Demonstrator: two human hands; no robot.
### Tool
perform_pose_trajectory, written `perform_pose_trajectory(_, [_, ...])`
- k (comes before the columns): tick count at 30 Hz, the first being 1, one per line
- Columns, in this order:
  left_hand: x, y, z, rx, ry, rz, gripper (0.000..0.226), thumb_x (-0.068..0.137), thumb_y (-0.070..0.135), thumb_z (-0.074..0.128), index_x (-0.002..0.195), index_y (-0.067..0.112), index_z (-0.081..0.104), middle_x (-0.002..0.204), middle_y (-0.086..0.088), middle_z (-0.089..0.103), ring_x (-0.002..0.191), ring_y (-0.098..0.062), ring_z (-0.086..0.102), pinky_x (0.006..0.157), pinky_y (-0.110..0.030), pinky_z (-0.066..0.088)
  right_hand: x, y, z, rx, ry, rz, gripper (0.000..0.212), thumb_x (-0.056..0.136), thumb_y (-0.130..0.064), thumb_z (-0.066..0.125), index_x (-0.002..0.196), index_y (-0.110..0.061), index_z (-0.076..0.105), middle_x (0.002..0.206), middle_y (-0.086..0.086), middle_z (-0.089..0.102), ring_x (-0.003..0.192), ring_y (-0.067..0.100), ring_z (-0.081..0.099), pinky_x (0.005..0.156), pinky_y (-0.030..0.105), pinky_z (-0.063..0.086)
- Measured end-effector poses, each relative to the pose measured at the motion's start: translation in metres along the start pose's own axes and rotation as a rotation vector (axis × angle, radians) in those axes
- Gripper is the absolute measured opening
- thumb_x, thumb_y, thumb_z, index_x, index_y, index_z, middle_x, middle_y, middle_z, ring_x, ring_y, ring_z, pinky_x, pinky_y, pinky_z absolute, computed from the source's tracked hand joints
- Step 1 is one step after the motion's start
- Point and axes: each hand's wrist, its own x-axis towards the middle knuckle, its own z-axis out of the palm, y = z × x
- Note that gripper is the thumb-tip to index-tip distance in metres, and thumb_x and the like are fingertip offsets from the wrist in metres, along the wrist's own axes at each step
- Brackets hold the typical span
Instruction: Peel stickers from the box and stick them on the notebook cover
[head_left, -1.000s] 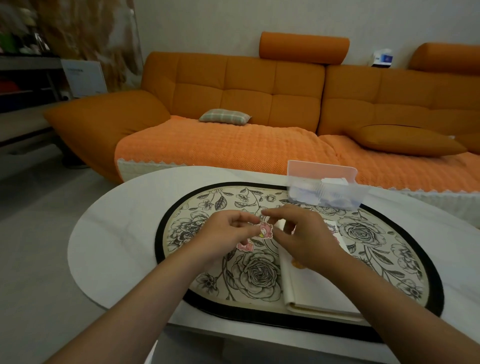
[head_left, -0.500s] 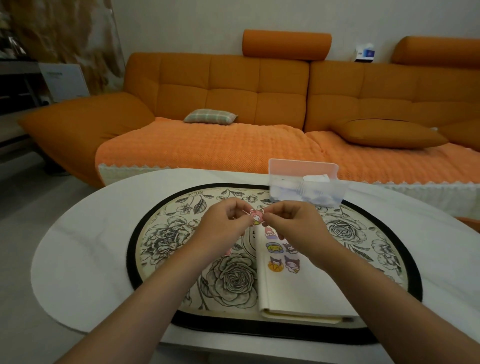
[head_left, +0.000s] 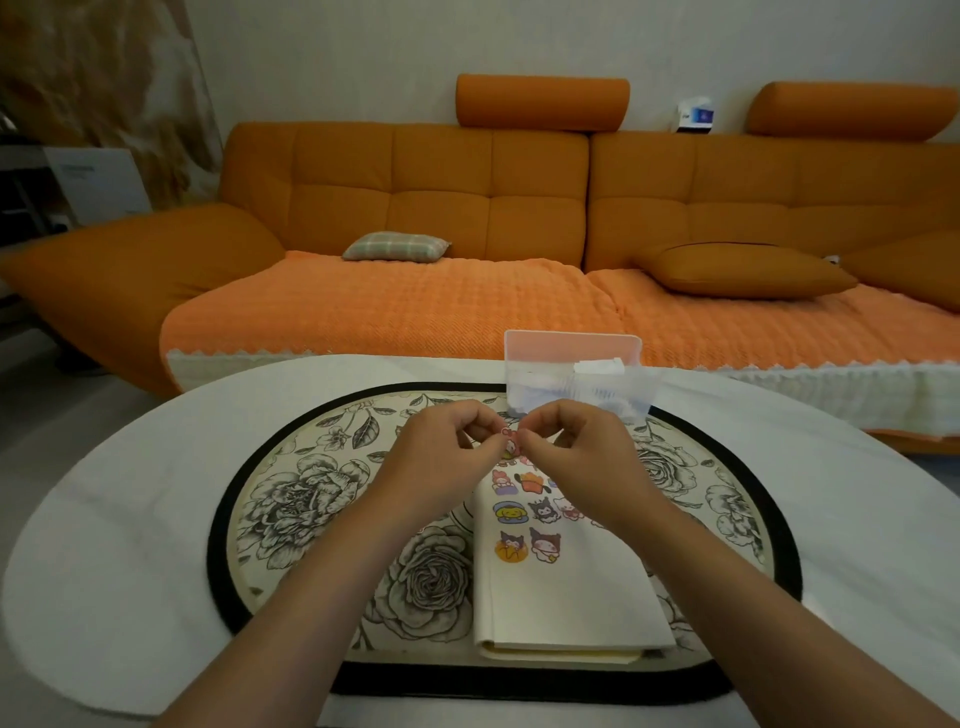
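- Orange sofa (head_left: 415, 197) stands behind a white table (head_left: 130, 519) bearing a floral placemat (head_left: 291, 499).
- Curled fingertips of left hand (head_left: 447, 460) and right hand (head_left: 579, 460) pinch one sticker (head_left: 510, 445) above the notebook (head_left: 566, 597).
- On the placemat, notebook lies at 5 o'clock, box (head_left: 571, 345) at 1 o'clock.

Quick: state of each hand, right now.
Left hand: fingers curled, pinching the small sticker by its left edge.
Right hand: fingers curled, pinching the same sticker from the other side.
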Motion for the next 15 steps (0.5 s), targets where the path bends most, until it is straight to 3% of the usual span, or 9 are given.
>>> perform_pose_trajectory(4, [-0.003,0.004,0.003,0.009,0.023,0.008,0.009,0.087,0.027,0.071,0.081,0.034,0.072,0.074,0.013,0.069,0.069,-0.017,0.063,0.066,-0.037,0.054,-0.003,-0.002,-0.003,-0.003,-0.002,-0.005,0.007,0.089,-0.017,0.071,0.084,-0.018,0.077,0.073,-0.006,0.071,0.052,-0.001,0.059,0.047,0.011,0.042])
perform_pose_trajectory(8, [-0.006,0.01,0.004,-0.005,0.024,-0.022,0.007,0.087,0.03,0.071,0.081,0.033,0.072,0.072,0.015,0.068,0.063,-0.01,0.058,0.065,-0.034,0.052,-0.009,-0.007,-0.003,-0.039,0.014,-0.012,0.008,0.089,-0.019,0.07,0.085,-0.02,0.077,0.074,-0.007,0.071,0.051,-0.001,0.06,0.048,0.013,0.044])
perform_pose_trajectory(12, [-0.011,0.015,0.005,0.019,0.026,-0.056,0.007,0.085,0.033,0.073,0.078,0.031,0.073,0.072,0.012,0.07,0.07,-0.009,0.063,0.069,-0.035,0.054,-0.014,-0.008,0.0,-0.256,0.037,-0.045,0.008,0.086,-0.033,0.068,0.087,-0.031,0.075,0.075,-0.017,0.07,0.058,0.002,0.062,0.057,0.025,0.053])
perform_pose_trajectory(15, [-0.016,0.02,0.006,0.074,0.008,-0.07,0.009,0.084,0.037,0.071,0.077,0.033,0.072,0.072,0.014,0.07,0.071,-0.006,0.065,0.069,-0.035,0.056,-0.021,-0.009,0.0,-0.391,0.095,-0.094,0.009,0.086,-0.038,0.066,0.087,-0.034,0.074,0.076,-0.022,0.069,0.063,-0.004,0.058,0.058,0.02,0.046])
